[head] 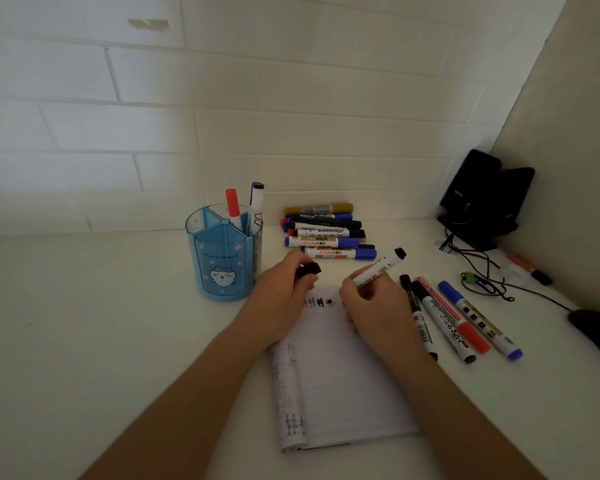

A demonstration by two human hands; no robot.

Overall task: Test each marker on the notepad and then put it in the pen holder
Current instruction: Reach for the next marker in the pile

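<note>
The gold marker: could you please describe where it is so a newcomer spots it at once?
Start at the blue pen holder. Right of it lies a pile of markers; the gold marker lies nearest the wall, the only gold one.

Uncapped white marker (378,268) tilts over the open notepad (343,375) — its black cap (309,270) off; blue holder (222,261) stands left, two markers (233,210) upright inside — a pile (326,233) behind.

- We face a white wall (222,98) of brick-shaped tiles, with a chipped patch (148,24) near its top.
- At our right a plain beige side wall (568,133) meets it in a corner.
- Below us spreads a white desk (84,323) in dim, soft light.
- Black speakers (478,195) stand in the corner, with cables (480,263) trailing forward.
</note>
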